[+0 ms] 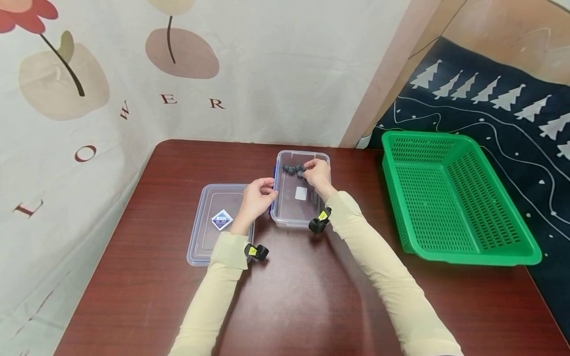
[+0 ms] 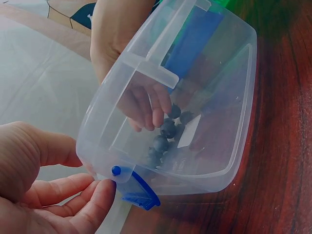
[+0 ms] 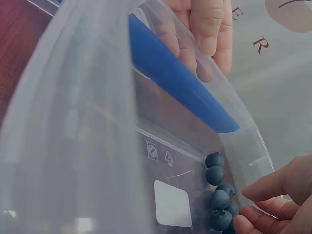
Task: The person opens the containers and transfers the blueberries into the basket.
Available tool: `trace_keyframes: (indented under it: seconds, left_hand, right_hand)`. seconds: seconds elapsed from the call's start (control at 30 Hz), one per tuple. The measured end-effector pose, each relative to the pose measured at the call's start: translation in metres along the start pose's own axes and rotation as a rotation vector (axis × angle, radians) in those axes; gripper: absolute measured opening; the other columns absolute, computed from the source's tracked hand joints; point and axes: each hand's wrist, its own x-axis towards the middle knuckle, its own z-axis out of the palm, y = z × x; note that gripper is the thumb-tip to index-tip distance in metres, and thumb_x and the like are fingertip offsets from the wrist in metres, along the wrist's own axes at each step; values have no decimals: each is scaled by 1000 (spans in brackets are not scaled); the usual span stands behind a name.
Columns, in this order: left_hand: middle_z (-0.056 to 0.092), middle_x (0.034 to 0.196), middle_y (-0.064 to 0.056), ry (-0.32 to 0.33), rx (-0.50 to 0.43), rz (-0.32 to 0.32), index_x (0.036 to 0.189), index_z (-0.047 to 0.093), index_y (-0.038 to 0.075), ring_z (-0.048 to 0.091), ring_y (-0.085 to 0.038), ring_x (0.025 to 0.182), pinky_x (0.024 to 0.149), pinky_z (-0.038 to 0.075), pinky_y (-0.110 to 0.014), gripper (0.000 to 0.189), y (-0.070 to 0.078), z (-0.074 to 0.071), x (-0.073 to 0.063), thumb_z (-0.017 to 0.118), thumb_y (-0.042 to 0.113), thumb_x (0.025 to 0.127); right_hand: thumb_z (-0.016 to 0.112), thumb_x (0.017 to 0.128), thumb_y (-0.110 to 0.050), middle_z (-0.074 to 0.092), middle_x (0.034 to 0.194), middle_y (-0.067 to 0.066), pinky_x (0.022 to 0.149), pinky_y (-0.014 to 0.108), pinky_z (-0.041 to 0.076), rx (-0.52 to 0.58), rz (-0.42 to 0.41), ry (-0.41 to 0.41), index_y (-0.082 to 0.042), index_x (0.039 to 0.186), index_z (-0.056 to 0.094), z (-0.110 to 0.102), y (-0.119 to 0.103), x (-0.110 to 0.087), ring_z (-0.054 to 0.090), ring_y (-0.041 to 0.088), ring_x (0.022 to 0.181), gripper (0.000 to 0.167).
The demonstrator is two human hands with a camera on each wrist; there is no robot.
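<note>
A clear plastic box (image 1: 291,212) with blue latches stands near the table's back edge. Several blueberries (image 1: 291,170) lie on its floor by the far end, close to a white label (image 3: 172,204). My right hand (image 1: 318,174) reaches into the box, its fingertips beside the blueberries; the right wrist view shows no berry between thumb and fingers. At the box's left wall is my left hand (image 1: 259,197), fingers loosely bent, its fingertips by the rim and a blue latch (image 2: 139,190). Under the left forearm lies the clear lid (image 1: 202,232), bearing a blue-and-white sticker (image 1: 221,219).
A green slotted basket (image 1: 403,232) stands on the right side of the brown table (image 1: 303,296). Behind the table hangs a pale printed cloth (image 1: 285,99). Dark fabric with white trees (image 1: 507,99) lies beyond the basket.
</note>
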Motion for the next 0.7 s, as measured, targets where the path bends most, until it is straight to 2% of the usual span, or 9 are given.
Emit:
trace_keyframes:
  seconds: [0.33,0.53,0.7]
  left_hand:
    - [67,103,-19,16,-9,17,112,63,-6,65,-30,90,79,52,-40,34,0,-1,-1,66,2,79]
    - [67,103,-19,13,-5,10,112,62,-5,65,-30,90,80,52,-40,34,0,-1,-2,66,3,80]
    - [67,104,-18,14,-11,-3,112,63,-5,65,-29,90,80,52,-39,33,0,0,-2,65,3,80]
  right_hand:
    - [59,77,3,66,99,14,77,31,49,-164,-41,-27,-1,98,67,-1,-6,5,57,24,92,22]
    - [61,81,-1,66,102,13,75,32,52,-274,-36,-91,-2,99,68,-8,-12,10,60,24,90,19]
    - [66,77,-4,68,98,11,74,31,52,-317,-25,-116,-3,95,70,-8,-10,13,62,23,88,18]
